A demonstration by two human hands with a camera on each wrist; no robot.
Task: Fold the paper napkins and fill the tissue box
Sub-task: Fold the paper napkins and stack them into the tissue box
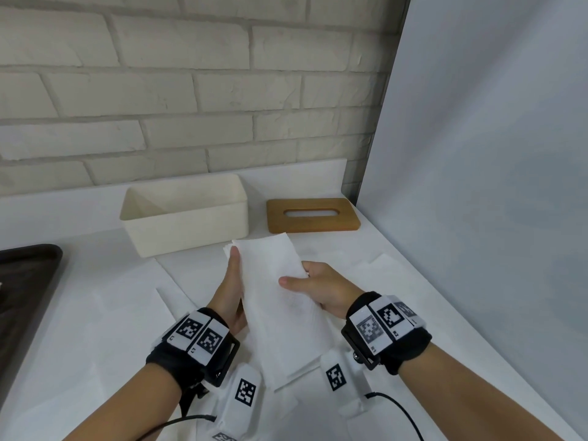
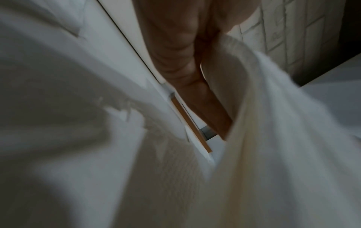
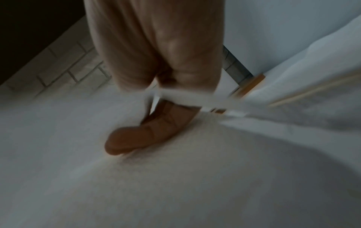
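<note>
Wrist bands: black straps with square coded tags are sitting on both forearms, nearest the head camera.
Folded napkin [image 1: 280, 300]: a long white strip of paper is being held up between both hands above the white table [image 1: 413, 313], its far end reaching toward the box.
Left hand [image 1: 230, 294]: it is lying along the strip's left edge, thumb pressing on top and the other fingers hidden beneath the paper; the left wrist view is showing the fingers [image 2: 207, 98] extended close together against the sheet.
Right hand [image 1: 321, 288]: it is pinching the strip's right edge, thumb lying across the top; in the right wrist view the fingers [image 3: 148, 132] are curling under the paper.
Loose napkins [image 1: 127, 300]: flat white sheets are lying spread on the table under and beside the hands.
Tissue box [image 1: 187, 211]: the cream box is standing open just beyond the strip, with nothing visible inside it.
Wooden lid [image 1: 313, 214]: it is lying flat to the right of the box, slot facing up.
Dark tray [image 1: 28, 275]: it is sitting at the table's left edge.
</note>
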